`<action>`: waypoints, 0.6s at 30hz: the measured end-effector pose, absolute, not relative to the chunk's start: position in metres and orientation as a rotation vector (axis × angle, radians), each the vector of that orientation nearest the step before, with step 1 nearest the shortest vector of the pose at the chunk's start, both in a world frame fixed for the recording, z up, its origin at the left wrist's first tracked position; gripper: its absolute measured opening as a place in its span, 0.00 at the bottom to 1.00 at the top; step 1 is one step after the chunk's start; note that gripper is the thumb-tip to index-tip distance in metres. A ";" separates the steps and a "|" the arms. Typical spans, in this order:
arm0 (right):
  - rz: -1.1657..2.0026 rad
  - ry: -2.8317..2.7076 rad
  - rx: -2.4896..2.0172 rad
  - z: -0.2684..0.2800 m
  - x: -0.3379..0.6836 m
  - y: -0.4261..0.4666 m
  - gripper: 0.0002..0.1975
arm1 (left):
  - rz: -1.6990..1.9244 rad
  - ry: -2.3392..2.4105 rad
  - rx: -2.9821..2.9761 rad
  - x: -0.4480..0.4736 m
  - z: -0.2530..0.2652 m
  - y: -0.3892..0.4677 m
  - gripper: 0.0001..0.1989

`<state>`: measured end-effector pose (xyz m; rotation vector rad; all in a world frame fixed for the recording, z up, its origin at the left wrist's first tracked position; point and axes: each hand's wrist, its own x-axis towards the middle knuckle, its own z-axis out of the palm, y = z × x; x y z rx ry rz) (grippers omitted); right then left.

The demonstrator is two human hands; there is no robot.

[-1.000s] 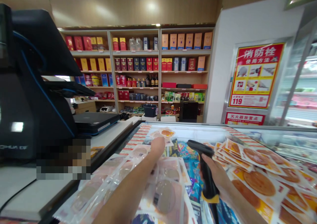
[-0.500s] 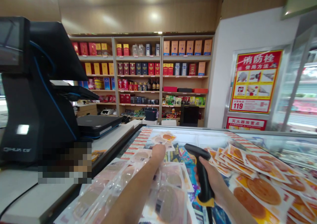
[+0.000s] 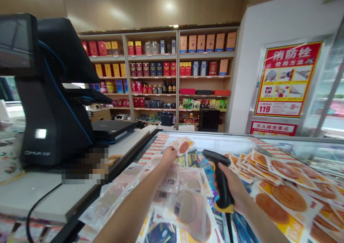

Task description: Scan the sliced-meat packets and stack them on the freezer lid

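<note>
My left hand [image 3: 169,155] reaches to the far part of the glass-topped case, fingers pinched on the edge of a flat food packet [image 3: 184,147] with a round orange-brown piece inside. Wrapped around the handle of a black-and-yellow barcode scanner [image 3: 223,185] is my right hand [image 3: 231,180]; the scanner's head points left and away from me. Under my left forearm lie several clear-backed packets [image 3: 185,205], barcodes showing. To the right of the scanner, more packets [image 3: 288,198] lie in an overlapping heap, orange faces up.
On the left counter [image 3: 40,200] stand a black checkout terminal [image 3: 51,103] and a flat black scale [image 3: 114,128]. A black cable runs over the counter's edge. Shelves of boxes [image 3: 153,69] line the back wall; a red fire-hydrant sign [image 3: 288,80] hangs at right.
The packet at my left fingertips has been lifted and tilted, its orange face now turned toward me. My right hand keeps hold of the scanner. The view has shifted slightly.
</note>
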<state>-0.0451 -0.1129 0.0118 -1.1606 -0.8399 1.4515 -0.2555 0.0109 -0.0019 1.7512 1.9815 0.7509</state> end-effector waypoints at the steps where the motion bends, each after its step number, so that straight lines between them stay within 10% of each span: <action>1: 1.449 -0.837 -1.148 0.013 -0.047 -0.115 0.16 | 0.765 1.961 1.691 -0.258 -0.003 0.009 0.15; 18: 1.612 -0.766 -0.994 0.030 -0.057 -0.124 0.15 | 0.771 1.776 1.311 -0.254 0.008 -0.003 0.16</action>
